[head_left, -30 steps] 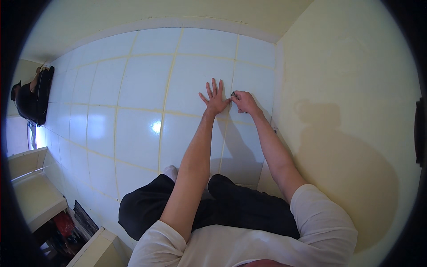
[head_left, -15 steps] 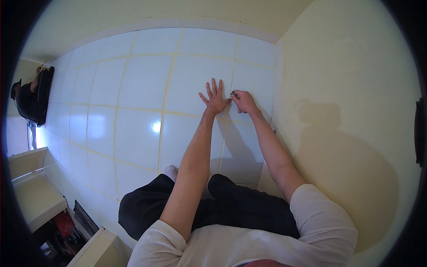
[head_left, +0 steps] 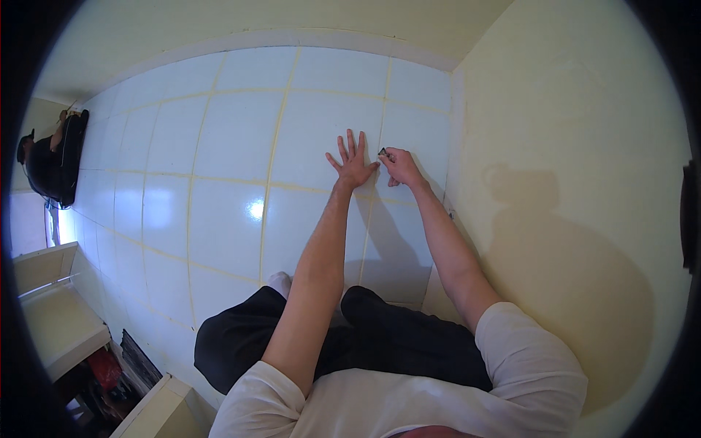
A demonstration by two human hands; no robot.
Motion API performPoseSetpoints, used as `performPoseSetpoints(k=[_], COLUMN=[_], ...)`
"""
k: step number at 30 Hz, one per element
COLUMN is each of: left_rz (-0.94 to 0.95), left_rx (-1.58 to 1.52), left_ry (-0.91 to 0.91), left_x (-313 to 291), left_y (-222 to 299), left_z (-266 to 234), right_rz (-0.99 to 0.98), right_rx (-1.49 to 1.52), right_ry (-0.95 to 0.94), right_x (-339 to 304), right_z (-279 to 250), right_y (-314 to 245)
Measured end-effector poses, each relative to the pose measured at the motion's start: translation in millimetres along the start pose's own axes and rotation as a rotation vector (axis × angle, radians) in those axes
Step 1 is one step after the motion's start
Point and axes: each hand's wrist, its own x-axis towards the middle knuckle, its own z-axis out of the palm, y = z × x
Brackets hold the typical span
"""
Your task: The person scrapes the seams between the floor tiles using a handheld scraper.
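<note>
White glossy floor tiles [head_left: 328,120] with yellowish joint lines spread beneath both hands. My left hand [head_left: 354,169] lies flat on a tile, its fingers spread and its thumb toward the other hand. Just to its right, my right hand [head_left: 401,168] is closed around a small dark tool [head_left: 382,152], whose tip is at the tile joint [head_left: 380,139]. Most of that tool is hidden by the fingers, so its kind cannot be made out.
A plain cream wall [head_left: 569,109] rises close on the right, and another wall [head_left: 255,25] bounds the far side. At the far left another person [head_left: 55,160] in dark clothes is low by the wall. Pale cabinets [head_left: 62,314] with things inside stand at the lower left.
The small tool's tip has tilted slightly in my right hand. My left hand stays in nearly the same place.
</note>
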Motion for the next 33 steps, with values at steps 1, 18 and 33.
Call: performPoseSetpoints(k=[1, 18, 33], left_rz=[-0.002, -0.032, -0.095], left_rx=[0.004, 0.016, 0.123], left_ry=[0.007, 0.048, 0.158], left_x=[-1, -2, -7], left_y=[-3, 9, 20], left_z=[0, 12, 8], right_rz=[0.000, 0.116, 0.144], right_rx=[0.002, 0.326, 0.410], right_ry=[-0.005, -0.004, -0.056], right_x=[1, 10, 10], right_z=[0, -13, -12], right_y=[-5, 33, 24])
